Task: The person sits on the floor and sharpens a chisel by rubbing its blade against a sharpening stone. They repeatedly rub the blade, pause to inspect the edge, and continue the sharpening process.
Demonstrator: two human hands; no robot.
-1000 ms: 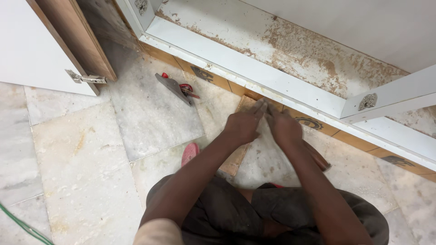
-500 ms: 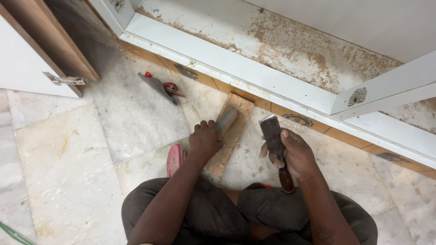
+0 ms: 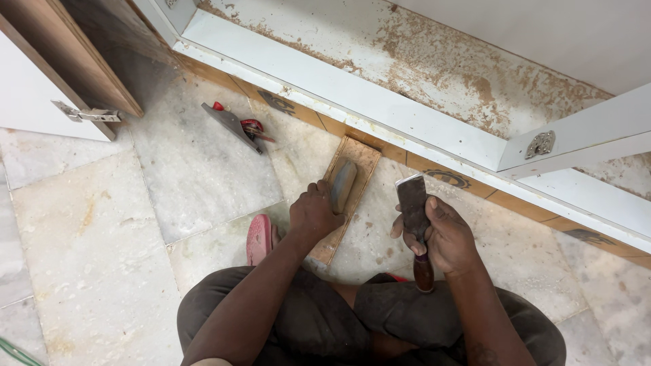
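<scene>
Two hands at work on the marble floor point(image 3: 88, 251), person crouched, dark trousers, knees at the bottom of view.

Far left: open cabinet door point(image 3: 41, 88), white face, wood-coloured edge, metal hinge point(image 3: 88, 114) on it. Right of that, a small hand plane point(image 3: 234, 124) with red parts lies on the tiles, just beside the wooden plinth strip point(image 3: 434, 173) that runs under the white cabinet frame point(image 3: 352, 95).

Pink sandal point(image 3: 258, 238) sticks out beside the left forearm.

Left hand point(image 3: 313, 217): fingers curled onto the near end of a grey oblong sharpening stone point(image 3: 344, 186). Stone sits in a shallow wooden holder point(image 3: 344, 196) lying flat on the floor, far end close to the plinth, near end towards the knees. Can't tell if the hand clamps the stone or just presses it.

Right hand point(image 3: 441, 237): closed around a chisel point(image 3: 413, 210), broad dark blade pointing up and away from the person, reddish wooden handle poking out below the fist. Chisel is off the stone, held just to its right, apart from the holder.

Further right: cabinet bottom panel point(image 3: 441, 68) covered in sawdust, second hinge plate point(image 3: 540, 144) on the white upright.
</scene>
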